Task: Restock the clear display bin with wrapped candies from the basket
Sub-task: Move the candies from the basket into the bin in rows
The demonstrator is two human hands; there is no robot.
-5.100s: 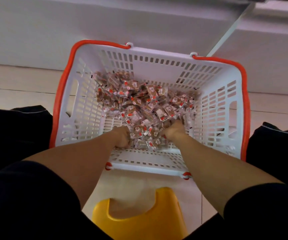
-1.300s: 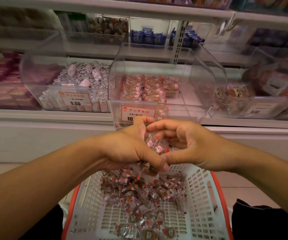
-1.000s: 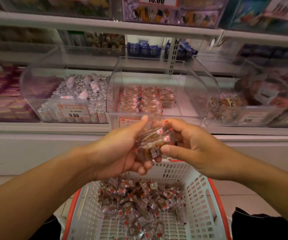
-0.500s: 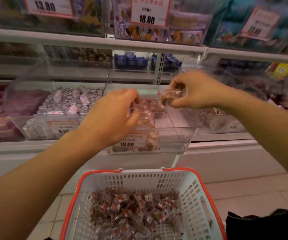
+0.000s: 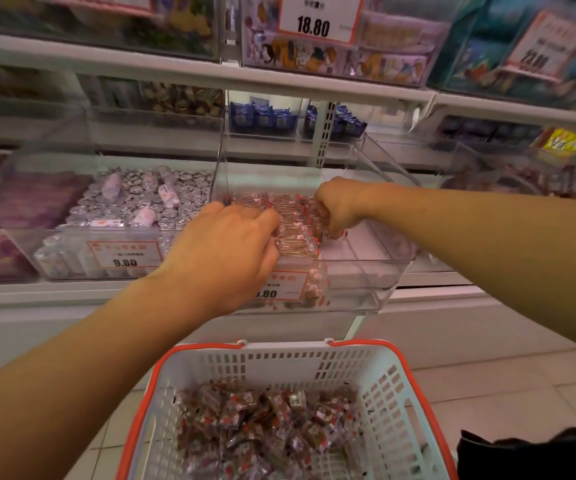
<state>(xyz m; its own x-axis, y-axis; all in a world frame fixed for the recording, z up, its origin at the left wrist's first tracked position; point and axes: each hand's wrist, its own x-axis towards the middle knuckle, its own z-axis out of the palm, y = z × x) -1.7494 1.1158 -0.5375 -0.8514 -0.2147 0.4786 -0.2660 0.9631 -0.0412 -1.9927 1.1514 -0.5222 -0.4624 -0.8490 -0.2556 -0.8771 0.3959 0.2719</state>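
- Both our hands are inside the clear display bin [image 5: 366,282] on the shelf. The right hand [image 5: 336,206] is curled, fingers down, pinching a few wrapped candies [image 5: 297,223] at the right end of the rows already laid there.
- The left hand [image 5: 226,251] reaches over the front lip with its fingers bent onto the rows. We cannot tell whether it holds candies or only steadies the stack, since the fingertips are hidden.
- The step in hand, as we judge it, is setting this handful down beside the existing rows.
- To do it well, we should lower the candies until they touch the bin floor before letting go, so they stay flat and aligned.
- We would fill the bare right part of the bin floor next, and use the left hand to stop the stack toppling.
- The front price label [image 5: 281,285] should stay unobstructed, so no candies should be pushed over the lip.
- The basket [image 5: 393,396] on the floor below holds plenty of stock, so many more handfuls remain.
- The neighbouring bin of silver-wrapped sweets [image 5: 141,199] sits just beside, so we keep strays out of it.
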